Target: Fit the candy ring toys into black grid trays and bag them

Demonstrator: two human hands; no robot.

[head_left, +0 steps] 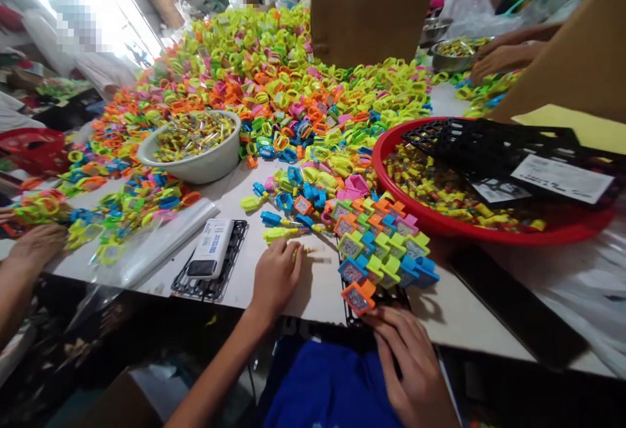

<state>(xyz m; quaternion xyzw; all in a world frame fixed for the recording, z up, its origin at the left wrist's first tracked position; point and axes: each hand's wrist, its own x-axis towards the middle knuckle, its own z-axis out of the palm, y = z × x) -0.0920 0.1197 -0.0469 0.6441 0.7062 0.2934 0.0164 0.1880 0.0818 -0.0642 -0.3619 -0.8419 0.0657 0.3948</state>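
Steadying by the lattice: right hand (411,356) lies at the near end of the black plastic lattice tray (401,296), its long fingers side by side, close to the orange square-faced toy (359,297); its thumb side is too hidden to tell a grip.
Slim yellow piece (296,254): at the fingertips of the left hand (278,273), which is curled low over the counter (313,294); whether it is truly pinched cannot be told.
Square-faced toys (374,245): packed in slanting rows of orange, blue, lime and pink on the lattice, faces tilted towards the person.
Step in hand: judged as close handwork on small pieces beside the packed rows.
Moving the lattice: would call for level support, since the toys overhang its sides and the nearest one could tip.
Near edge: the counter ends just below both hands, and the lattice reaches about to that edge.
Right side: the round red basin (489,235) has its rim just beside the rows; a flat black slab (518,310) lies beyond.
Left side: pale counter surface shows as far as the white rectangular device (212,248), giving the left hand sideways room.
Far side: loose bright toys (288,144) crowd right up to the rows.
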